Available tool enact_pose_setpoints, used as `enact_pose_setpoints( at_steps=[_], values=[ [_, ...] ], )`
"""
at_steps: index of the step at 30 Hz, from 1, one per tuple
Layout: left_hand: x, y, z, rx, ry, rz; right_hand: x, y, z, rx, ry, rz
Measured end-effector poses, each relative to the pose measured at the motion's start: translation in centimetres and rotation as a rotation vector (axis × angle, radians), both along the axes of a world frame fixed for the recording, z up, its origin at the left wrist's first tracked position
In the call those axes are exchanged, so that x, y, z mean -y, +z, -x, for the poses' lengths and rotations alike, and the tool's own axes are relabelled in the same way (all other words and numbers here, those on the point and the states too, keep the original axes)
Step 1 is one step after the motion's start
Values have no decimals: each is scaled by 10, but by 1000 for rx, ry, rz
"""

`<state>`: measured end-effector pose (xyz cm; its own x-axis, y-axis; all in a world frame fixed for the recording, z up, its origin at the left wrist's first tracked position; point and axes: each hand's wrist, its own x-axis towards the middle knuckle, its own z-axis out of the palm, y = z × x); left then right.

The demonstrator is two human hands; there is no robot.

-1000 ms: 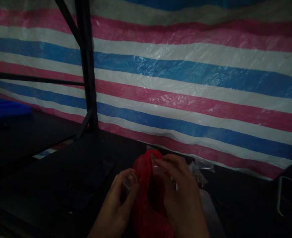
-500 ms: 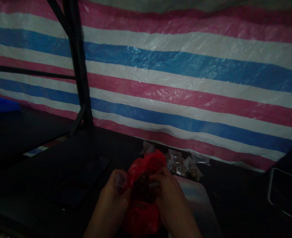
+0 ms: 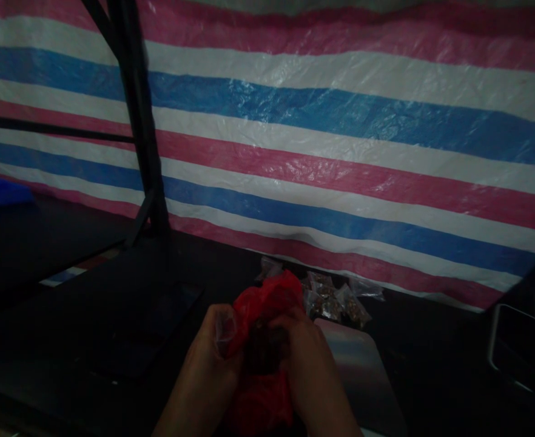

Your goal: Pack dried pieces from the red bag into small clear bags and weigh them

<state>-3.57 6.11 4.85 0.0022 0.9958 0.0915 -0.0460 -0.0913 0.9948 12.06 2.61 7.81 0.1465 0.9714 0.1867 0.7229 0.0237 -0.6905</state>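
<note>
A red plastic bag (image 3: 262,400) stands with its mouth spread, and dark lumpy pieces (image 3: 261,349) show inside. My left hand (image 3: 210,358) is closed on the bag's left rim, with a small clear plastic bag (image 3: 225,331) tucked by the thumb and fingers. At the right of the mouth, my right hand (image 3: 306,352) has its fingers curled into the dark pieces. The dim light hides its fingertips and whatever they pinch. Behind the red bag lie several small clear packets (image 3: 333,300) filled with brownish bits.
A flat silvery plate-like surface (image 3: 358,370) lies right of my right hand on the black table (image 3: 413,352). Farther right is a pale-rimmed dark device (image 3: 522,352). A dark flat object (image 3: 158,331) lies left. Behind rises a striped plastic sheet (image 3: 340,152) with a black post (image 3: 142,121).
My right hand's fingers have moved deeper among the dark pieces, and the small silvery thing at its fingertips no longer shows. My left hand keeps its hold. The view has shifted slightly.
</note>
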Motion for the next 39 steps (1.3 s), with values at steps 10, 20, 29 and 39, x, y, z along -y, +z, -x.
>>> enact_pose_setpoints(
  at_steps=[10,20,29,39],
  values=[
    [4,20,1,66,200,113,4,17,18,-100,35,104],
    [14,20,2,-10,125,121,5,13,15,-190,54,53],
    [13,32,-1,218,218,342,6,-9,11,-434,179,35],
    [-3,-3,11,-146,54,-59,-11,6,-3,-691,218,96]
  ],
)
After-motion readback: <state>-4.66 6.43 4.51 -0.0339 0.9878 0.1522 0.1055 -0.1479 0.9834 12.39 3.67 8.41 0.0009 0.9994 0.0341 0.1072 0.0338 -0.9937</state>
